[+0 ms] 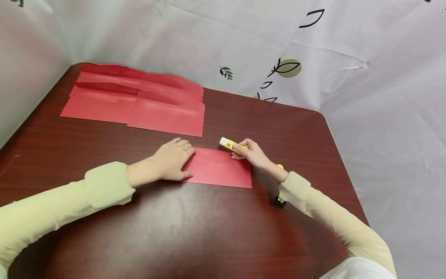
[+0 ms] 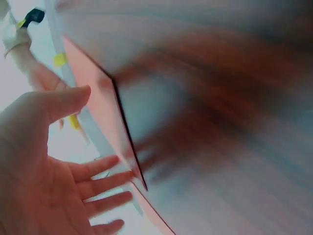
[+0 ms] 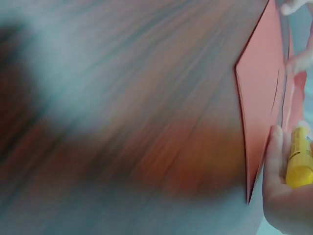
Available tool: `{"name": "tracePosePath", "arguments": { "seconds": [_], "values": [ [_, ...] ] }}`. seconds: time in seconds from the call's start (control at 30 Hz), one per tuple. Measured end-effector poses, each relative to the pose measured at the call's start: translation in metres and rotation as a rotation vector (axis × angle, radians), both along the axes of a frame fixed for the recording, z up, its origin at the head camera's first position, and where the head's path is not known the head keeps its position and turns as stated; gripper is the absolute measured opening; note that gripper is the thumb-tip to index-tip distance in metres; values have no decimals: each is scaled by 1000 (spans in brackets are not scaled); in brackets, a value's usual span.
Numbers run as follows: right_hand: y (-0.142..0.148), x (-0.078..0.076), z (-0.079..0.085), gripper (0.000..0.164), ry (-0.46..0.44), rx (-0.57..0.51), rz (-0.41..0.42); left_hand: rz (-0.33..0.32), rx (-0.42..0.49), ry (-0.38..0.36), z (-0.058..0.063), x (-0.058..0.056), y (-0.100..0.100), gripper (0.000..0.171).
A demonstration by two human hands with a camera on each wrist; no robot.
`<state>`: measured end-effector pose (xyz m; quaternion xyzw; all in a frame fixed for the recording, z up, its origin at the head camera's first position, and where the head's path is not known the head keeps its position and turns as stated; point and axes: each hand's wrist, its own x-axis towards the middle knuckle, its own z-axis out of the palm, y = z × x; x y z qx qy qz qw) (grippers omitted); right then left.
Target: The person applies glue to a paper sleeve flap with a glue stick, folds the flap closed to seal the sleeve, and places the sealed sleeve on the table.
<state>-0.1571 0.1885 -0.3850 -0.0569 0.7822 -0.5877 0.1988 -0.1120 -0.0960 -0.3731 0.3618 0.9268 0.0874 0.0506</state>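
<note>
A red envelope (image 1: 219,170) lies flat on the dark wooden table, with a short fine line across its face. My left hand (image 1: 174,159) rests at the envelope's left end, its fingers extended and thumb spread towards the near edge. In the left wrist view, the fingertips (image 2: 110,198) of that hand reach the envelope's edge. Between thumb and fingers, my right hand (image 1: 252,154) holds a yellow and white glue stick (image 1: 228,143) over the envelope's right part, white end pointing left. In the right wrist view, the glue stick's yellow end (image 3: 301,169) shows beside the palm.
Several more red envelopes (image 1: 165,116) overlap in rows at the back left of the table (image 1: 265,124), some with raised flaps. White patterned sheeting (image 1: 195,42) rises behind the table and along its sides. A black piece (image 1: 279,202) with yellow parts shows by the right cuff.
</note>
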Motion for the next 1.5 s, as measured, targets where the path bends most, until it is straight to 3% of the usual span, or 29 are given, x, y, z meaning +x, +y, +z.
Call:
{"name": "tracePosePath", "arguments": {
  "seconds": [0.17,0.27,0.57,0.77,0.87,0.97,1.07,1.17,1.27,1.37,1.43,1.5],
  "values": [
    [-20,3,-3,14,-14,-41,51,-165,-4,-154,-7,2,20,62],
    [-26,6,-5,14,4,-41,55,-203,-1,-192,-9,3,27,59],
    [-27,7,-9,12,-13,-87,91,-157,20,-228,-7,1,39,63],
    [-19,2,-4,6,-155,-274,89,-143,28,-257,-2,-6,34,66],
    [-15,4,-2,8,-198,-364,57,-142,58,-203,-1,-5,26,60],
    [-12,7,0,8,-184,-407,25,-163,94,-59,-2,2,22,46],
    [-7,12,6,7,-136,-426,2,-193,122,101,-4,15,23,31],
    [-1,18,14,5,-76,-422,-4,-208,117,188,-7,30,29,25],
    [6,26,23,5,-10,-430,1,-198,83,200,-9,41,35,27],
    [14,36,32,8,41,-461,0,-152,76,163,-9,44,39,32],
    [19,44,35,9,58,-479,-2,-77,101,109,-7,39,38,37],
    [25,52,38,9,64,-487,1,41,128,30,-4,30,32,48]
  ]
}}
